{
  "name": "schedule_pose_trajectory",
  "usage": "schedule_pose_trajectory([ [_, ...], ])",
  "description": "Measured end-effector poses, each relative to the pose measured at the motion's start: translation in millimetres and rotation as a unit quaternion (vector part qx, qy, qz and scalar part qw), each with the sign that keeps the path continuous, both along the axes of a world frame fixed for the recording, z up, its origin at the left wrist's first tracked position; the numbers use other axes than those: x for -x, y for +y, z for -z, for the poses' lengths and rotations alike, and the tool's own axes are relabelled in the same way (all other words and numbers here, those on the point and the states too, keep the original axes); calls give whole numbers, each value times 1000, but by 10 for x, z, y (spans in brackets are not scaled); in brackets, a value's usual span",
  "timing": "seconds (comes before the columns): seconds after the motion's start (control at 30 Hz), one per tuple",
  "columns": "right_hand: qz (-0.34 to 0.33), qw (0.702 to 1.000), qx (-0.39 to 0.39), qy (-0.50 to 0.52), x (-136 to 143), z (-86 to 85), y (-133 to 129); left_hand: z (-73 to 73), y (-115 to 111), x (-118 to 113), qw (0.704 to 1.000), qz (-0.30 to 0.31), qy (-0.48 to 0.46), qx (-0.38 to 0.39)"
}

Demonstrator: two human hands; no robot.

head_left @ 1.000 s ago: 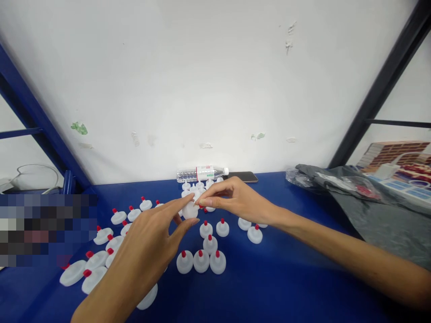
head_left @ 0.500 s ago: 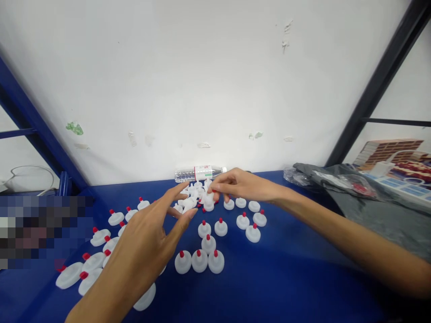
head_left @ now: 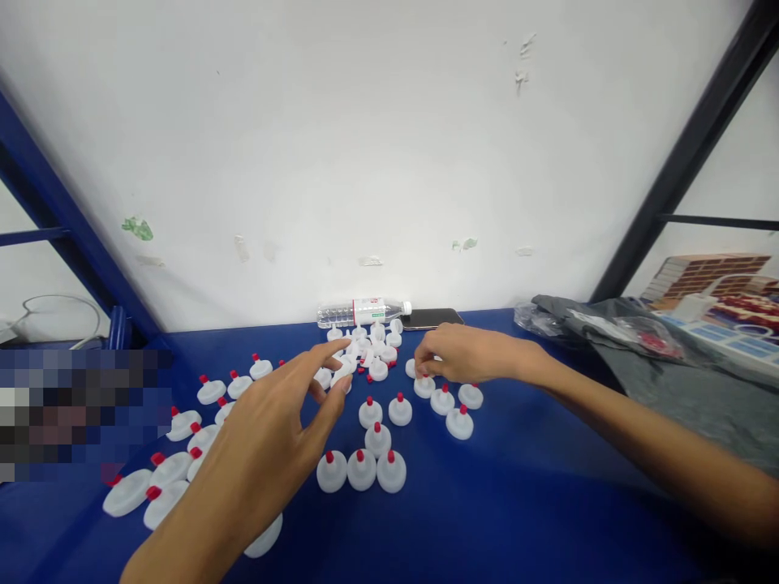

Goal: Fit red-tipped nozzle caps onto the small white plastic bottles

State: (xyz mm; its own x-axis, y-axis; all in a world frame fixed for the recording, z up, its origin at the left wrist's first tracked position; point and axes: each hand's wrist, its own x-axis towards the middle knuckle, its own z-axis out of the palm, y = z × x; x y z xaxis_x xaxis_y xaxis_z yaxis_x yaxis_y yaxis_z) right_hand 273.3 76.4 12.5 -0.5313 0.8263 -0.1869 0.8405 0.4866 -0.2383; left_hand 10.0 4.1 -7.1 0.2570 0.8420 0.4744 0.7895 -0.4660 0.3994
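Note:
My right hand (head_left: 459, 353) pinches a white nozzle cap (head_left: 424, 388) by its top, just above the blue table; the fingers hide the cap's tip. Beside it stand other white nozzle caps with red tips, such as a red-tipped cap (head_left: 442, 401). My left hand (head_left: 277, 414) is open, thumb and fingers apart, hovering close to a heap of white caps (head_left: 365, 349) without red tips. Several small red tips (head_left: 369, 378) lie at the heap's near edge. A group of capped pieces (head_left: 361, 470) stands in the middle of the table.
Many red-tipped caps (head_left: 165, 504) stand on the left, partly behind my left arm. A clear water bottle (head_left: 334, 315) lies along the wall, with a dark phone (head_left: 433, 317) beside it. Grey plastic bags (head_left: 645, 389) cover the right side of the blue table (head_left: 517, 503).
My right hand has moved right, from over the heap to the right-hand group of caps, carrying a nozzle cap. The phone is now uncovered. My left hand has hardly moved.

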Motion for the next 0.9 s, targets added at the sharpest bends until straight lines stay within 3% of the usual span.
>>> schedule_pose_trajectory([
  [0.1,12,999,-41,-22,-32,-4,-28,0,-1,-3,1000,2,8,-7],
  [0.27,23,996,-66,62,-59,-59,16,-15,-5,-9,1000,-7,20,1],
  [0.33,41,991,-109,72,-68,-60,84,-22,-9,-10,1000,-4,22,6],
  [0.47,84,975,-200,48,-138,54,290,-29,-9,-8,1000,-1,23,-2],
  [0.67,102,975,-194,44,-348,199,523,-34,-11,-6,1000,-4,24,0],
  [0.77,66,978,-186,71,-288,190,500,-31,-16,-8,1000,-8,22,7],
  [0.9,-50,973,-192,118,-45,240,389,-25,-9,-7,1000,-1,25,8],
])
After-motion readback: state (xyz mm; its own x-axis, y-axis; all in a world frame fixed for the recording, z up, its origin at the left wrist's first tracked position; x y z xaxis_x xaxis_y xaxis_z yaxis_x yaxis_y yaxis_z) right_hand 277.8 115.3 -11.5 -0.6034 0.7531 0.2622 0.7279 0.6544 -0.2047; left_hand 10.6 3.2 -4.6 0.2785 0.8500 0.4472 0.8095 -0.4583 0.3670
